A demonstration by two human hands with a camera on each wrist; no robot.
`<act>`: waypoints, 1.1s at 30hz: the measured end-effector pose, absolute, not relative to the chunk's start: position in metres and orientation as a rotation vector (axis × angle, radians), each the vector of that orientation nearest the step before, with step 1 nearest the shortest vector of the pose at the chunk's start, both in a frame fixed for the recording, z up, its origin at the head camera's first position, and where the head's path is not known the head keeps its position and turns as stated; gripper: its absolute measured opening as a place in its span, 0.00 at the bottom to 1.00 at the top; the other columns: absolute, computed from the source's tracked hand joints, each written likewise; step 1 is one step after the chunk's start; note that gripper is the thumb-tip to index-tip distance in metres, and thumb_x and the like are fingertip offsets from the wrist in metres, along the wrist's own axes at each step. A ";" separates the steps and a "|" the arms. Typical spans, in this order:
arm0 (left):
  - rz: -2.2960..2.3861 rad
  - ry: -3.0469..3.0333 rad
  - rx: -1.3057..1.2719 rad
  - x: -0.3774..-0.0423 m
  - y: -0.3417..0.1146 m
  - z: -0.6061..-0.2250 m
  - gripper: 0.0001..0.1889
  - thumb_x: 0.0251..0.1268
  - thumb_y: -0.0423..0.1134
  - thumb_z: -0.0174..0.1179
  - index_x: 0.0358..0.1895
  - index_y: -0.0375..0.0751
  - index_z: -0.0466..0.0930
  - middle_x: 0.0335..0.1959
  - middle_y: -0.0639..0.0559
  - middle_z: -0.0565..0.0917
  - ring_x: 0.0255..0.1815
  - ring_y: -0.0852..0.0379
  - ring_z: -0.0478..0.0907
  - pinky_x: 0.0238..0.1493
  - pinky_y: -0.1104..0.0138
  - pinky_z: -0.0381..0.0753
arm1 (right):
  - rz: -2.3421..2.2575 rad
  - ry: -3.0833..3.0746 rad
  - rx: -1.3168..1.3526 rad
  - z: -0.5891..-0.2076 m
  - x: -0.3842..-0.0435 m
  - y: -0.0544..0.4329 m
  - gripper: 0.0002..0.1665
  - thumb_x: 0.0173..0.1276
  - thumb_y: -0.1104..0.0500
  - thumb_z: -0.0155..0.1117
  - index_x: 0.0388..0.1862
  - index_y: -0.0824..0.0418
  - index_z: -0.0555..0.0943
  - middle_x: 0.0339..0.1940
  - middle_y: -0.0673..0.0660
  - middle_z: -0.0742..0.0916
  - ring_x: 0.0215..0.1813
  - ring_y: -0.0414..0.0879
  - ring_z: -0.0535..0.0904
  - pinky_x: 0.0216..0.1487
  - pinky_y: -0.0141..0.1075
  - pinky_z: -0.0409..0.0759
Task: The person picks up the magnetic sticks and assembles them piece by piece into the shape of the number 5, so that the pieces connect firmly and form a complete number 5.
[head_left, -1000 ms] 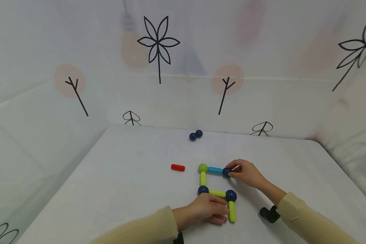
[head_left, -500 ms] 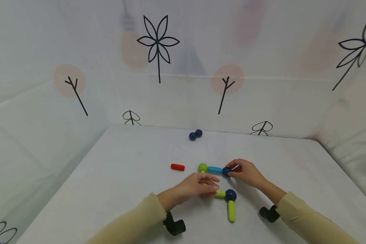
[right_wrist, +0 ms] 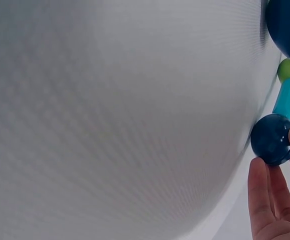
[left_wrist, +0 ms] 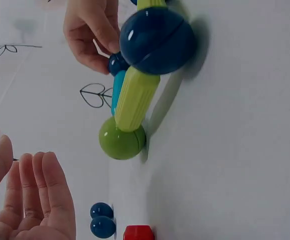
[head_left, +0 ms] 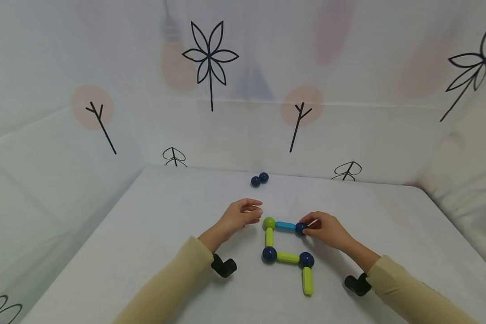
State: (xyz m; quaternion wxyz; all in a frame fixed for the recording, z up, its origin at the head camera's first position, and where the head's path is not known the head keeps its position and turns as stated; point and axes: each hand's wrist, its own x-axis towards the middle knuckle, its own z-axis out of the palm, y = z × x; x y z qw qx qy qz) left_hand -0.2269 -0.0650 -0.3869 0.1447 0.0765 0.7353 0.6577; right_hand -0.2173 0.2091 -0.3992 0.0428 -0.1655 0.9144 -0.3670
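My right hand (head_left: 326, 230) pinches a dark blue ball (right_wrist: 272, 139) between thumb and fingertips. This ball sits at the end of a light blue rod (head_left: 285, 226), whose other end meets a green ball (head_left: 269, 223). From there a yellow-green rod (head_left: 269, 237) runs to a second dark blue ball (head_left: 269, 254). Another yellow-green rod (head_left: 288, 258) links that to a third dark blue ball (head_left: 306, 259), and one more rod (head_left: 307, 281) points toward me. My left hand (head_left: 240, 213) holds nothing, its fingers loosely extended left of the green ball. A red rod (left_wrist: 139, 232) shows in the left wrist view; the hand hides it in the head view.
Two loose dark blue balls (head_left: 259, 179) lie together near the back edge of the white table (head_left: 178, 202). A white cloth (head_left: 243, 126) with printed plants hangs behind it. Black wrist cameras (head_left: 358, 284) jut from below both sleeves.
My left hand has risen from beside the near yellow-green rods and moved up and left to the far side, over the red rod. The right hand has stayed on its ball.
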 end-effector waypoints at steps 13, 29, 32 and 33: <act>2.043 2.155 0.024 -0.261 -0.071 -0.393 0.20 0.63 0.37 0.61 0.58 0.38 0.73 0.46 0.45 0.79 0.51 0.45 0.77 0.47 0.66 0.77 | -1.124 2.792 -0.496 -0.400 -0.218 0.210 0.13 0.59 0.66 0.66 0.44 0.65 0.80 0.41 0.56 0.83 0.42 0.50 0.79 0.40 0.41 0.80; 2.149 2.244 -0.165 -0.287 -0.066 -0.391 0.18 0.63 0.37 0.61 0.55 0.39 0.75 0.48 0.45 0.77 0.51 0.47 0.77 0.47 0.68 0.77 | -1.131 2.796 -0.494 -0.401 -0.218 0.209 0.13 0.59 0.66 0.66 0.44 0.64 0.80 0.41 0.56 0.83 0.41 0.50 0.79 0.40 0.40 0.80; 2.168 2.255 -0.190 -0.291 -0.063 -0.390 0.18 0.62 0.37 0.62 0.55 0.39 0.75 0.47 0.45 0.77 0.49 0.47 0.77 0.47 0.68 0.77 | -1.128 2.801 -0.502 -0.401 -0.218 0.210 0.13 0.59 0.67 0.66 0.44 0.64 0.80 0.41 0.56 0.83 0.41 0.50 0.79 0.40 0.40 0.80; 2.167 2.261 -0.202 -0.292 -0.062 -0.390 0.18 0.62 0.38 0.62 0.54 0.40 0.75 0.47 0.45 0.77 0.49 0.48 0.77 0.47 0.68 0.77 | -1.125 2.803 -0.504 -0.401 -0.219 0.210 0.13 0.59 0.66 0.66 0.44 0.64 0.80 0.41 0.56 0.83 0.41 0.50 0.79 0.40 0.40 0.80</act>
